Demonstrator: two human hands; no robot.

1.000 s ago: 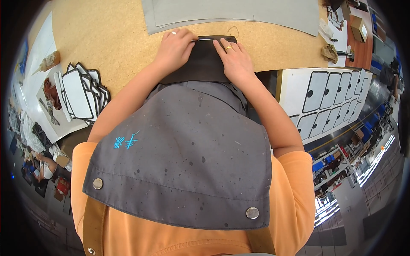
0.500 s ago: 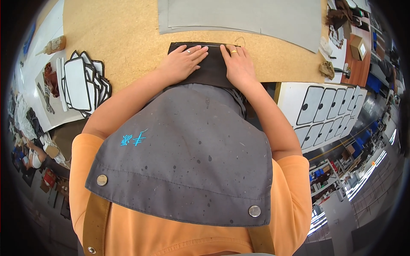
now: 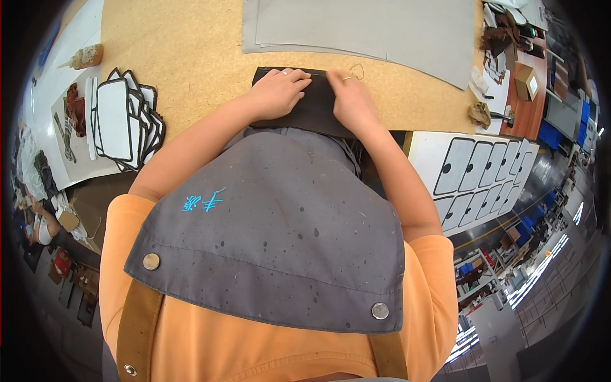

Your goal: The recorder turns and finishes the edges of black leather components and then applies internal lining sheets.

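Observation:
A dark, flat leather-like panel (image 3: 316, 108) lies at the table's near edge, in front of my apron. My left hand (image 3: 277, 93) rests on its left part, fingers stretched toward the far edge and pointing right. At the panel's right far corner, my right hand (image 3: 354, 102) has its fingers curled in, with the thumb along the edge. It seems to pinch the panel there, though the fingertips are hidden. A thin loop of thread (image 3: 358, 69) shows just beyond this hand.
Large grey sheets (image 3: 363, 28) lie at the back of the tan table (image 3: 172, 38). Black-edged white panels (image 3: 116, 121) are piled at left, near a squeeze bottle (image 3: 87, 56). More such panels lie on a white board (image 3: 428, 143) at right. A small cardboard box (image 3: 526, 83) stands farther right.
My right hand's fingers have curled in at the panel's far edge, where they were stretched before. My left hand stays on the panel. The whole view has shifted slightly.

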